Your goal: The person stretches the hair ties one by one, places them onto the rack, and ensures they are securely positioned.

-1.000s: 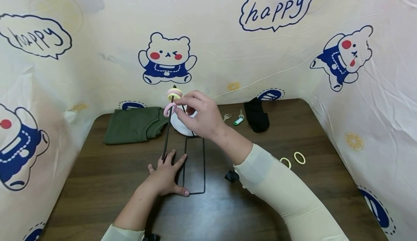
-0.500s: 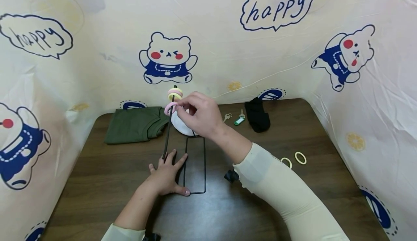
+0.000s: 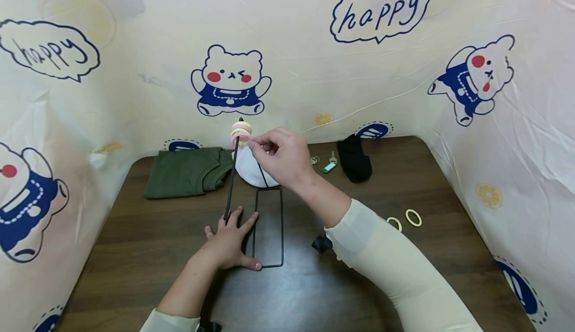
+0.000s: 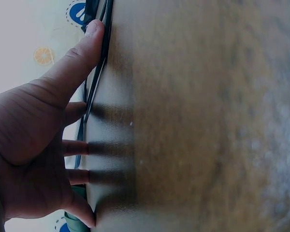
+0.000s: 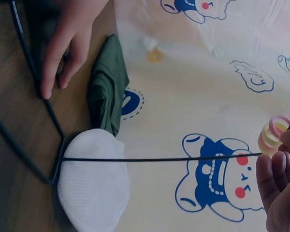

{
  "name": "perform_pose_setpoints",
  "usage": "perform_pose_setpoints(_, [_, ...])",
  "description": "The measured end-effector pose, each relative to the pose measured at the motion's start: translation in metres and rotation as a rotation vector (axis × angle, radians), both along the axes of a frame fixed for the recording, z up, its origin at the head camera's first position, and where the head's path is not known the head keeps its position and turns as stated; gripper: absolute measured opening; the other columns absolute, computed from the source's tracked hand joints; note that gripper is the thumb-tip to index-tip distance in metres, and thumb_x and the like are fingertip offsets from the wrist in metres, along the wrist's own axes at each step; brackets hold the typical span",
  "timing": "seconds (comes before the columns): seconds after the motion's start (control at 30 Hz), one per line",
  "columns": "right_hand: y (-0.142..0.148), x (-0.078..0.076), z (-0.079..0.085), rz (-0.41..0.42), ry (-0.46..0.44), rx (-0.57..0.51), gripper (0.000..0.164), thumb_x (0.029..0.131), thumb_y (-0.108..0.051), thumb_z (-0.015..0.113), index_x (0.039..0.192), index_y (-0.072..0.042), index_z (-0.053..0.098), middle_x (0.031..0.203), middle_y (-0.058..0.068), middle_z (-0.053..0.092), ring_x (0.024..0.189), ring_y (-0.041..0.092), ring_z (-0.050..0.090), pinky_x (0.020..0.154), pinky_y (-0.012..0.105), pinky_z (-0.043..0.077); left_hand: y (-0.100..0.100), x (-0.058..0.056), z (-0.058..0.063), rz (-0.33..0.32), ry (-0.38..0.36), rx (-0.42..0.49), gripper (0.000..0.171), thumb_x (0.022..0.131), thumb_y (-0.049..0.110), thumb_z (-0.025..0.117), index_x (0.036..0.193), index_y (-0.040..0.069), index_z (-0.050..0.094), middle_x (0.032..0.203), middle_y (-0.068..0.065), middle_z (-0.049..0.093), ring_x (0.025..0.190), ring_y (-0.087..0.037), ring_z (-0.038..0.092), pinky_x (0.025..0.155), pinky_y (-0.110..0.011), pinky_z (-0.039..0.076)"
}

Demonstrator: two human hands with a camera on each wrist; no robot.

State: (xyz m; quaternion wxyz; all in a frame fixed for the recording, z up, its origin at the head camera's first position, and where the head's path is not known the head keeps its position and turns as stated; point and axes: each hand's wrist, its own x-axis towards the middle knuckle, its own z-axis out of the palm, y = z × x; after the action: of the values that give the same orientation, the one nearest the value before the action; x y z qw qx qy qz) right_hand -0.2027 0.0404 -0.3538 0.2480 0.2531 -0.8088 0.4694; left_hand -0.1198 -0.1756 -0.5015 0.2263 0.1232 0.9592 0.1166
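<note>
A black wire stand (image 3: 282, 227) has a flat rectangular base on the table, an upright wire and a long rod slanting toward me. Several pink and yellow rings (image 3: 241, 125) hang together near the rod's far end. My right hand (image 3: 285, 157) pinches the edge of the nearest pink ring (image 3: 245, 140) between thumb and fingertips; in the right wrist view its fingers (image 5: 275, 169) are close beside the rings. Fingers spread, my left hand (image 3: 229, 242) rests across the left side of the base, thumb on the front corner, as the left wrist view also shows (image 4: 34, 130).
Behind the stand lies a white, rounded cloth item (image 3: 251, 168), with folded green cloth (image 3: 186, 172) to its left. Keys with a green tag (image 3: 330, 165) and a black cloth item (image 3: 355, 160) are at the back right. Two yellow rings (image 3: 413, 217) lie farther right.
My right hand has moved slightly right, and the pink ring has slid along the rod up to the other rings. The left hand stays in place.
</note>
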Motion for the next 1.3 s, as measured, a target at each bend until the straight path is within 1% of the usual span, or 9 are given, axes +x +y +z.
perform_pose_setpoints(0.17, [0.012, 0.005, -0.006, -0.002, 0.002, 0.010, 0.013, 0.093, -0.019, 0.078, 0.089, -0.008, 0.082, 0.080, -0.001, 0.071, 0.067, 0.008, 0.060, 0.062, 0.022, 0.052, -0.001, -0.001, -0.001, 0.000, -0.004, 0.003, 0.134, 0.053, 0.083, 0.083, 0.166, 0.036, 0.026, 0.171, -0.019, 0.009, 0.149, -0.061, 0.010, 0.097, -0.092, 0.008])
perform_pose_setpoints(0.3, [0.025, 0.011, -0.012, 0.009, 0.028, 0.004, 0.012, 0.092, -0.020, 0.080, 0.090, -0.008, 0.082, 0.080, -0.002, 0.070, 0.066, 0.007, 0.058, 0.060, 0.023, 0.051, -0.001, -0.001, -0.002, 0.000, -0.006, 0.010, 0.134, 0.054, 0.082, 0.084, 0.166, 0.036, 0.026, 0.172, -0.018, 0.009, 0.150, -0.060, 0.009, 0.097, -0.092, 0.008])
perform_pose_setpoints(0.57, [0.051, 0.023, -0.024, 0.051, 0.087, -0.032, 0.010, 0.088, -0.015, 0.084, 0.090, -0.005, 0.081, 0.080, 0.000, 0.070, 0.066, 0.011, 0.059, 0.059, 0.025, 0.052, -0.001, 0.000, -0.002, -0.005, -0.004, -0.002, 0.135, 0.053, 0.083, 0.082, 0.166, 0.036, 0.025, 0.171, -0.018, 0.009, 0.150, -0.059, 0.009, 0.097, -0.092, 0.008])
perform_pose_setpoints(0.67, [0.060, 0.027, -0.029, 0.054, 0.086, -0.029, 0.010, 0.088, -0.015, 0.084, 0.091, -0.006, 0.081, 0.082, 0.000, 0.071, 0.067, 0.012, 0.061, 0.060, 0.025, 0.053, -0.001, 0.000, -0.002, -0.004, -0.002, -0.008, 0.135, 0.053, 0.083, 0.082, 0.166, 0.035, 0.025, 0.171, -0.019, 0.009, 0.150, -0.059, 0.009, 0.097, -0.092, 0.009])
perform_pose_setpoints(0.83, [0.075, 0.035, -0.038, 0.059, 0.081, -0.036, 0.009, 0.088, -0.013, 0.084, 0.091, -0.006, 0.080, 0.085, 0.000, 0.072, 0.070, 0.010, 0.062, 0.061, 0.025, 0.054, -0.001, 0.000, -0.001, -0.010, 0.002, -0.004, 0.135, 0.054, 0.083, 0.082, 0.166, 0.035, 0.025, 0.171, -0.019, 0.009, 0.150, -0.060, 0.009, 0.097, -0.092, 0.009])
perform_pose_setpoints(1.0, [0.089, 0.043, -0.048, 0.069, 0.080, -0.054, 0.010, 0.086, -0.009, 0.085, 0.092, -0.005, 0.080, 0.088, 0.002, 0.072, 0.072, 0.012, 0.064, 0.061, 0.028, 0.056, -0.001, 0.001, -0.001, -0.008, 0.000, -0.002, 0.135, 0.054, 0.081, 0.083, 0.166, 0.036, 0.024, 0.171, -0.018, 0.008, 0.150, -0.059, 0.009, 0.098, -0.092, 0.009])
perform_pose_setpoints(1.1, [0.098, 0.048, -0.053, 0.069, 0.071, -0.038, 0.013, 0.085, -0.010, 0.086, 0.096, -0.006, 0.080, 0.090, 0.002, 0.072, 0.074, 0.015, 0.064, 0.064, 0.031, 0.057, -0.001, 0.002, 0.000, -0.008, 0.001, 0.003, 0.135, 0.055, 0.081, 0.084, 0.166, 0.035, 0.024, 0.171, -0.019, 0.009, 0.150, -0.059, 0.009, 0.098, -0.092, 0.009])
perform_pose_setpoints(1.17, [0.104, 0.052, -0.057, 0.066, 0.062, -0.013, 0.017, 0.085, -0.011, 0.086, 0.100, -0.007, 0.080, 0.093, 0.002, 0.073, 0.078, 0.016, 0.064, 0.068, 0.032, 0.057, -0.001, 0.002, 0.000, -0.009, 0.000, 0.008, 0.134, 0.055, 0.081, 0.084, 0.166, 0.035, 0.024, 0.171, -0.020, 0.009, 0.150, -0.060, 0.008, 0.098, -0.091, 0.009])
perform_pose_setpoints(1.3, [0.119, 0.061, -0.066, 0.059, 0.037, 0.056, 0.025, 0.085, -0.016, 0.086, 0.108, -0.009, 0.079, 0.102, 0.000, 0.074, 0.092, 0.017, 0.065, 0.078, 0.034, 0.056, -0.002, 0.003, 0.001, -0.012, 0.001, 0.017, 0.134, 0.056, 0.081, 0.084, 0.166, 0.034, 0.024, 0.171, -0.020, 0.008, 0.150, -0.059, 0.007, 0.099, -0.091, 0.009])
